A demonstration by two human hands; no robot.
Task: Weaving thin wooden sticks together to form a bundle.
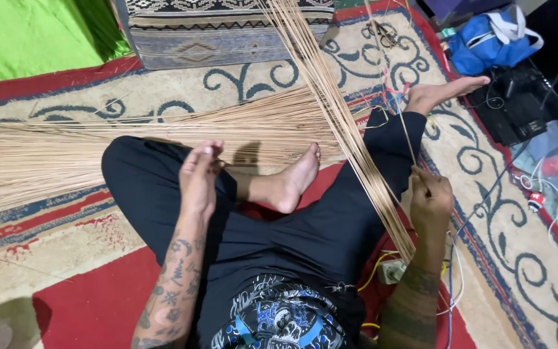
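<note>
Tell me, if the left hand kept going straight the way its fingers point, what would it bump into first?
The left hand points away from the body, over the knee. Straight on, it would most likely meet the big pile of thin tan sticks lying across the carpet. Its height above them is hard to judge.

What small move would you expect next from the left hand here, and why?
Probably a reach to the left hand side, down to the loose pile of thin sticks on the rug, to pick another one. That hand hovers empty over the knee, while the right hand already has its grip on the slanted bundle of sticks lying across the leg.
</note>
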